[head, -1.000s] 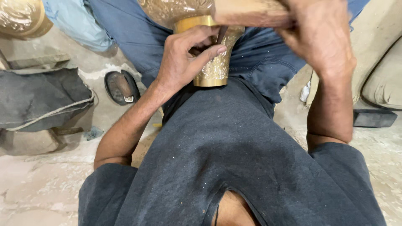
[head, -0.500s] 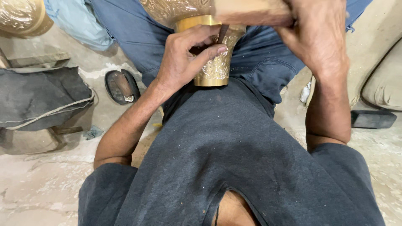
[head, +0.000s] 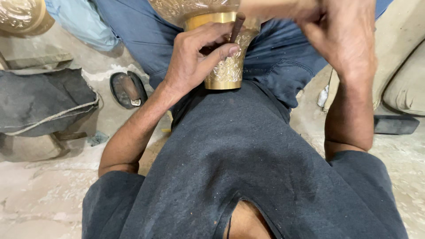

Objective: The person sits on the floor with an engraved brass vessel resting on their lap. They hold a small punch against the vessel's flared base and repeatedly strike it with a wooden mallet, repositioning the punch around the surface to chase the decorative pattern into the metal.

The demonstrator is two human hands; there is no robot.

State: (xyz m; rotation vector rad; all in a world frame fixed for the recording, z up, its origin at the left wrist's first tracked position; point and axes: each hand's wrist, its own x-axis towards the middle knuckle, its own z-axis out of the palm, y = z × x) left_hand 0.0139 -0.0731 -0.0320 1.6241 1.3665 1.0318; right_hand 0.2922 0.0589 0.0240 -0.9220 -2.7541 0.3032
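Observation:
An engraved brass vessel (head: 228, 66) rests on my lap, its flared foot toward my dark grey shirt. My left hand (head: 195, 59) wraps the vessel's neck and pinches a thin dark metal punch (head: 237, 26) against the brass. My right hand (head: 338, 37) is raised at the upper right, closed on a pale wooden handle (head: 270, 6) that runs left along the top edge. The handle's head is out of view.
A dark folded cloth (head: 44, 104) lies at the left on the pale stone floor. A black sandal (head: 128, 88) sits beside my blue-trousered leg. Another brass piece (head: 20, 15) is at the top left corner. A beige cushion (head: 407, 88) and a dark block (head: 396, 125) lie at the right.
My right hand with the wooden handle has shifted slightly. My left hand stays on the vessel with the punch.

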